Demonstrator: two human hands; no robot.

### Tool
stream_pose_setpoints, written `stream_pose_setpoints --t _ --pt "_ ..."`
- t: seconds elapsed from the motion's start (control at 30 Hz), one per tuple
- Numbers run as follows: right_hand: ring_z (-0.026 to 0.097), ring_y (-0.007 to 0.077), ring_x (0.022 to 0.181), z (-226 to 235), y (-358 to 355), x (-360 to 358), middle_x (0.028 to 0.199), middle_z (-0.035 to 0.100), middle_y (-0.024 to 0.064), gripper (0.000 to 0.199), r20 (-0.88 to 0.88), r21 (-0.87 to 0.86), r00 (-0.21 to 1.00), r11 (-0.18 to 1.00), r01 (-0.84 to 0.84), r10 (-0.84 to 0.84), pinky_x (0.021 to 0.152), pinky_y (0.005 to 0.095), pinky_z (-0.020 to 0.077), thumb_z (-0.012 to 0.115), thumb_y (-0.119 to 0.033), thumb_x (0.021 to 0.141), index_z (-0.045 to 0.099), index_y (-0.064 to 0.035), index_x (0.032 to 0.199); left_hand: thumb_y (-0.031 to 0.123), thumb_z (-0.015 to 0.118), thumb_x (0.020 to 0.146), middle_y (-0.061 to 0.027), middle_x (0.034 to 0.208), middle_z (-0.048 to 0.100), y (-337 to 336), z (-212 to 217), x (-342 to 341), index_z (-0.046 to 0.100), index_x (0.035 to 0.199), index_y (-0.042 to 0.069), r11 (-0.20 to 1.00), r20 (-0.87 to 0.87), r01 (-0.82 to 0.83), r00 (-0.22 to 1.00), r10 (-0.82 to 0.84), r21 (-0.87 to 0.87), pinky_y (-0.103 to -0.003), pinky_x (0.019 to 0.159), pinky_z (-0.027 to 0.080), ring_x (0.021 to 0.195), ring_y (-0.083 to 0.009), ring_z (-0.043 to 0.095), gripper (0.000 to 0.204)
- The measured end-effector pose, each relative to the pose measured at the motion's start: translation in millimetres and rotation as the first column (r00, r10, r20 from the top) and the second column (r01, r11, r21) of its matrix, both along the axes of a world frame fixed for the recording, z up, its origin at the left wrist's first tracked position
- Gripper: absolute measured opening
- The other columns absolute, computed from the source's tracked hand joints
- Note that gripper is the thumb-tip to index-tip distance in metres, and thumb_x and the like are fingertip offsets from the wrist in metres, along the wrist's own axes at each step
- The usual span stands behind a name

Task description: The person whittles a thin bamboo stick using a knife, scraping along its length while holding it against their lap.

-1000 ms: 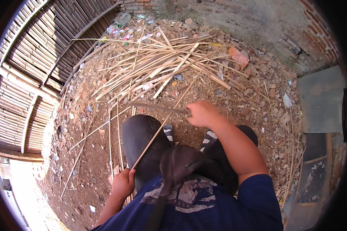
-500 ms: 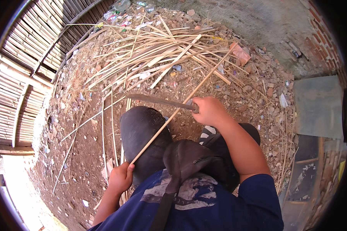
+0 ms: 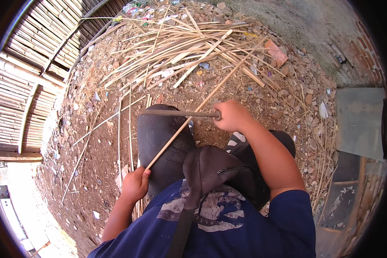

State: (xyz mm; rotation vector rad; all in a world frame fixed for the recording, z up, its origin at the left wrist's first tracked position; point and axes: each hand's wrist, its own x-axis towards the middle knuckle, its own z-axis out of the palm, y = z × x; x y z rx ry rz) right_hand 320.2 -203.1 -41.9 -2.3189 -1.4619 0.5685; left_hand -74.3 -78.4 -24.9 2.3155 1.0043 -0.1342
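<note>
Pale wood runs slantwise in front of me: one long stick point(image 3: 215, 92), its near end in my left hand point(image 3: 134, 184), its middle crossing above my left knee point(image 3: 161, 135), its far end reaching up over the heap of strips point(image 3: 203, 59). My left grip is closed around that near end, thumb laid along the top, low beside my thigh; I judge that holding it there, at the very tip, leaves nearly the whole length free and lets me steer its slant. My right hand point(image 3: 231, 116) is wrapped tight about the handle of a long dark knife point(image 3: 167, 112), whose blade points left and crosses the stick just past my knee. Gripping only the handle puts my fingers clear of the blade, while the two hands, well apart, probably give me room to work each separately. Whether the edge presses on the wood or merely meets it, I cannot tell. My bent knees stand wide, likely for balance, with a black bag point(image 3: 210, 165) hanging between them. The heap sprawls crisscross on the dirt ground point(image 3: 94, 150) ahead, seemingly loose and within reach, near an orange brick chunk point(image 3: 276, 53). On the left stands a bamboo fence point(image 3: 21, 103).
</note>
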Motion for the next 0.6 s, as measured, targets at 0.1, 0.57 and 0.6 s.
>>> stream_pose_setpoints --t 0.1,0.57,0.6 --pt "0.07 0.0396 0.087 1.2 4.8 11.5 0.087 0.072 0.0188 0.029 -0.014 -0.061 1.0 0.998 0.026 -0.027 0.078 0.0504 0.0554 0.074 -0.028 0.075 0.073 -0.0092 0.098 0.035 0.05 0.107 -0.0278 0.073 0.062 1.4 -3.7 13.0 0.058 0.083 -0.001 0.999 0.023 -0.027 0.999 0.028 -0.033 -0.055 0.065 0.046 0.073 -0.051 0.061 0.044" --pt "0.072 0.0373 0.09 19.0 1.1 5.4 0.091 0.074 0.0173 0.029 -0.005 -0.094 1.0 0.995 0.025 -0.025 0.082 0.0483 0.0573 0.071 -0.025 0.075 0.074 -0.0088 0.1 0.037 0.051 0.106 -0.026 0.071 0.062 -11.4 -14.2 9.2 0.057 0.084 0.002 0.984 0.012 -0.033 0.999 0.031 0.176 -0.058 0.064 0.047 0.071 -0.0501 0.062 0.041" --pt "0.071 0.0381 0.089 14.6 -1.0 3.7 0.09 0.074 0.0176 0.028 -0.009 -0.036 1.0 0.999 0.015 -0.015 0.081 0.0489 0.0574 0.071 -0.023 0.075 0.073 -0.0086 0.098 0.036 0.051 0.106 -0.026 0.071 0.062 -10.3 -15.6 7.2 0.057 0.084 0.002 0.983 0.017 -0.027 1.0 0.024 0.181 -0.058 0.064 0.047 0.071 -0.05 0.062 0.041"
